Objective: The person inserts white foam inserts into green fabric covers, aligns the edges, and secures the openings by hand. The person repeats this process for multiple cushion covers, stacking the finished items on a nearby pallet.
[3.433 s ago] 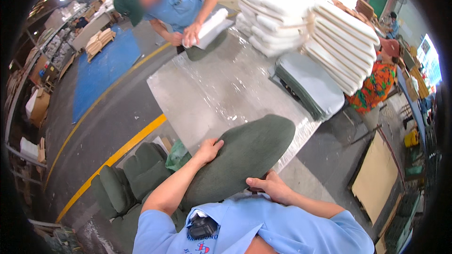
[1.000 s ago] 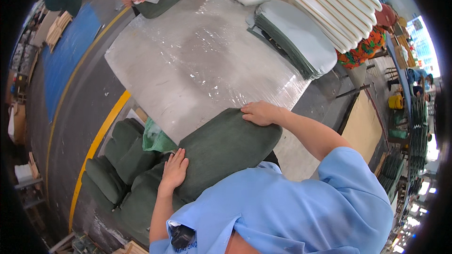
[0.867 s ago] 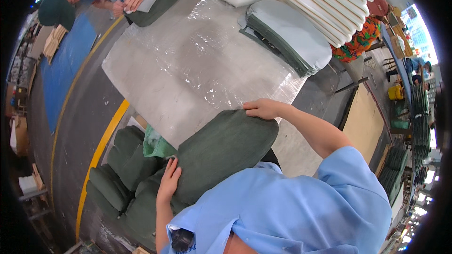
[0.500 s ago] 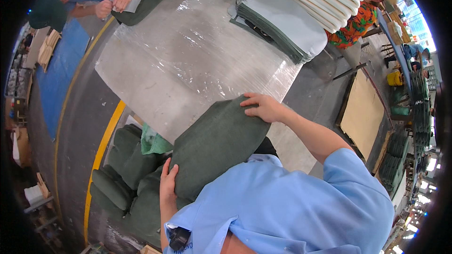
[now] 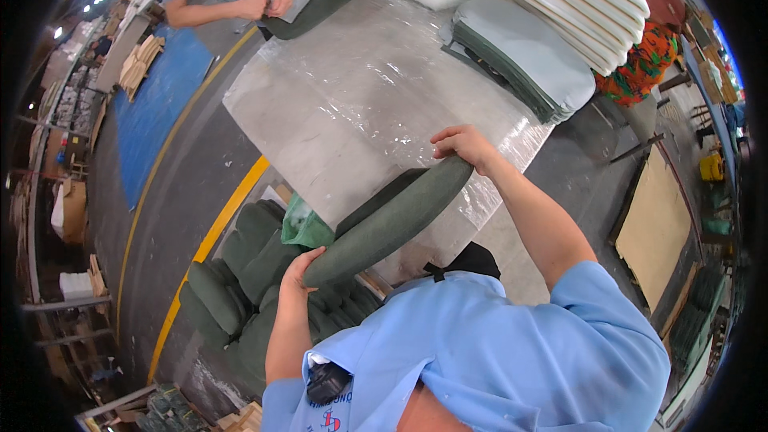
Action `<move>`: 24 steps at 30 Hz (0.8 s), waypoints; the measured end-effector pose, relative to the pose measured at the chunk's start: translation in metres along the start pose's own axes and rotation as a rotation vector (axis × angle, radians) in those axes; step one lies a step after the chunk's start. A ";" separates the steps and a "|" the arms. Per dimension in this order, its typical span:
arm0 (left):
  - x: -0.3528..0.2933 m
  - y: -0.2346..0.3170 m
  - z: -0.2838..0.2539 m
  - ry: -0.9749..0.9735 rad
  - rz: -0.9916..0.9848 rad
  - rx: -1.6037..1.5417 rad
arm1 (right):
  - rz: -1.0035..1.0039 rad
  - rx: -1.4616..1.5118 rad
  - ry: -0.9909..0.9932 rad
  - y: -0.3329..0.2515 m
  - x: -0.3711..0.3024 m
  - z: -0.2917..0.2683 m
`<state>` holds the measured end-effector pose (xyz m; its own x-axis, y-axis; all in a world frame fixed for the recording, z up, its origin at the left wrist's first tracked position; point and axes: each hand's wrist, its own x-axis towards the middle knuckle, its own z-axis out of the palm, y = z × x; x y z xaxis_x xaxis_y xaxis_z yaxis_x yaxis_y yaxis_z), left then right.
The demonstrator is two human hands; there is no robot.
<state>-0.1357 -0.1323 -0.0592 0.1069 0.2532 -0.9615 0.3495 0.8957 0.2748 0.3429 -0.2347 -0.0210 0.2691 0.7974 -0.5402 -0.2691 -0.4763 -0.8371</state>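
Observation:
A dark green fabric-covered cushion (image 5: 392, 224) is held between my hands over the near edge of the plastic-wrapped table (image 5: 320, 120). It stands tilted, its thick rounded edge turned up and a darker face angled toward the tabletop. My left hand (image 5: 301, 269) grips its lower left end. At the upper right end, my right hand (image 5: 466, 147) curls over the edge, thumb and fingers closed on it. Below left of my left hand lies a pile of similar green cushions (image 5: 248, 252), with a green plastic bag (image 5: 306, 222) beside the table's edge.
At the far left corner, a co-worker's hands (image 5: 268, 4) work on another green piece (image 5: 328, 4). Farther right are a stack of green covers with pale backing (image 5: 524, 48) and piled white foam pads (image 5: 584, 4). A tan board (image 5: 652, 224) lies on the right.
The cushion has been tipped from showing its broad face to showing its thick edge. Both hands still hold its ends. The whole view has shifted, so the table sits farther right.

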 end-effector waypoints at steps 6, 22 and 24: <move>0.034 -0.025 0.003 -0.266 0.373 -0.427 | -0.081 0.252 0.068 0.028 0.018 -0.020; -0.008 -0.085 0.025 0.017 0.522 -0.204 | -0.087 0.001 0.054 0.101 0.022 -0.069; 0.007 -0.083 0.022 0.018 0.504 -0.239 | 0.093 -0.035 -0.155 0.087 0.022 -0.064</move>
<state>-0.1431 -0.2129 -0.0890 0.1892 0.6762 -0.7120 0.0379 0.7195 0.6934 0.3849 -0.2830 -0.1114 0.0975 0.7954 -0.5982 -0.2528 -0.5615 -0.7879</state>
